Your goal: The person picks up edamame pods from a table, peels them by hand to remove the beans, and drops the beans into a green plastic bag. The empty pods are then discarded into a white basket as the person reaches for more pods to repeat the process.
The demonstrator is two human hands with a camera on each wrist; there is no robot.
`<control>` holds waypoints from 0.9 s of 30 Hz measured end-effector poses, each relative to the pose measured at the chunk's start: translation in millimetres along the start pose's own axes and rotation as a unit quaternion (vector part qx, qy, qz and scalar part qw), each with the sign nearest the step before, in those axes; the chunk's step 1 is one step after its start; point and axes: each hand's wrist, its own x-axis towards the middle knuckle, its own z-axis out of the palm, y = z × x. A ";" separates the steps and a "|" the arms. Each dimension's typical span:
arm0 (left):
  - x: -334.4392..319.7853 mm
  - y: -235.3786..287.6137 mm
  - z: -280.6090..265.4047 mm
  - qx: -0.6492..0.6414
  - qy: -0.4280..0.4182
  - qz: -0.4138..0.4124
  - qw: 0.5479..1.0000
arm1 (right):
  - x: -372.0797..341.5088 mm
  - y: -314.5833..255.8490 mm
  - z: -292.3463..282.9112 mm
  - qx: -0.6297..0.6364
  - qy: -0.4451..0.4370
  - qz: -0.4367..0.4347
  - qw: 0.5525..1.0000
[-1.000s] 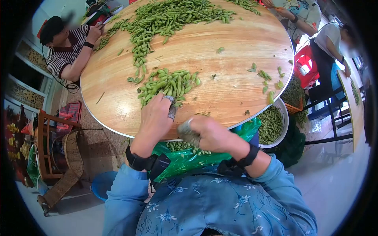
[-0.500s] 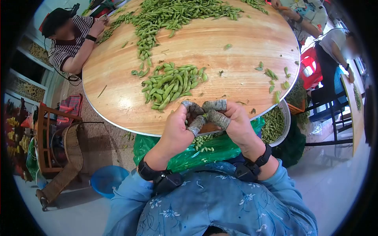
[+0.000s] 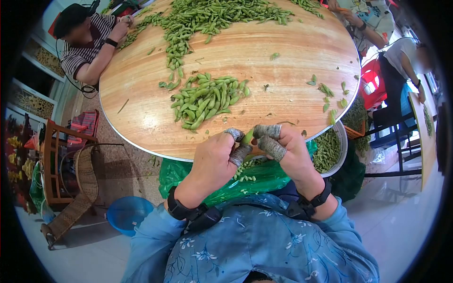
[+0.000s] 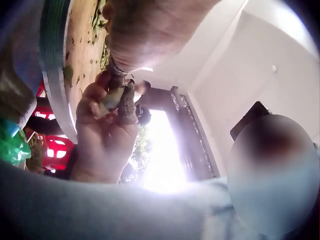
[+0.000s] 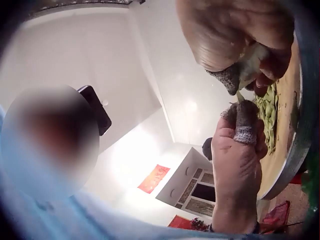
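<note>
Edamame heap (image 3: 222, 16) on table (image 3: 292, 70), far side; second pile (image 3: 203, 101) nearer, left of centre; loose pods (image 3: 325, 89) by right edge; plastic bag (image 3: 172, 177) below near edge, shelled beans (image 3: 245, 178) in it; basket (image 3: 344, 155) of pods right of bag; basin (image 3: 130, 212) on floor (image 3: 127, 174), left

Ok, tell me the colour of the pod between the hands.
The pod is green, showing best in the head view.

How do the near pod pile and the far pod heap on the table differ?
Size: the near pile is small; the far heap is much larger.
Shape: the near pile is a compact clump; the far heap sprawls, with a strip trailing nearer.
Framing: the near pile shows whole; the far heap is cut off by the head view's top edge.
Shared: both are green pods on wood.
</note>
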 end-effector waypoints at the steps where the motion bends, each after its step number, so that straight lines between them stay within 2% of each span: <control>1: -0.4 0.1 0.4 -0.001 0.000 0.000 1.000 | -0.5 2.9 -0.8 0.021 -0.027 0.007 0.999; 2: -0.7 0.0 0.7 0.021 0.003 0.023 1.000 | -1.3 4.3 -1.5 0.042 -0.053 0.013 0.998; 4: -0.2 0.2 0.7 0.042 0.007 0.046 0.998 | -2.2 1.7 -0.9 0.050 -0.053 0.018 0.997; 6: 0.9 1.6 -0.9 0.095 0.026 0.104 0.990 | -2.3 0.5 -0.6 0.058 -0.054 0.023 0.997; 9: 0.6 4.9 -3.8 0.122 0.020 0.124 0.985 | -2.2 0.6 -1.2 0.060 -0.065 0.018 0.996; 11: -0.4 3.3 -2.8 0.136 0.012 0.129 0.982 | -2.1 1.3 -2.1 0.010 -0.064 0.013 0.998; 20: -2.1 5.9 -4.2 0.172 -0.006 0.134 0.976 | -5.9 2.6 -3.4 0.048 -0.064 0.028 0.996; 27: -3.4 5.0 -3.1 0.183 -0.017 0.142 0.973 | -5.6 -1.3 -4.9 0.021 -0.083 0.027 0.996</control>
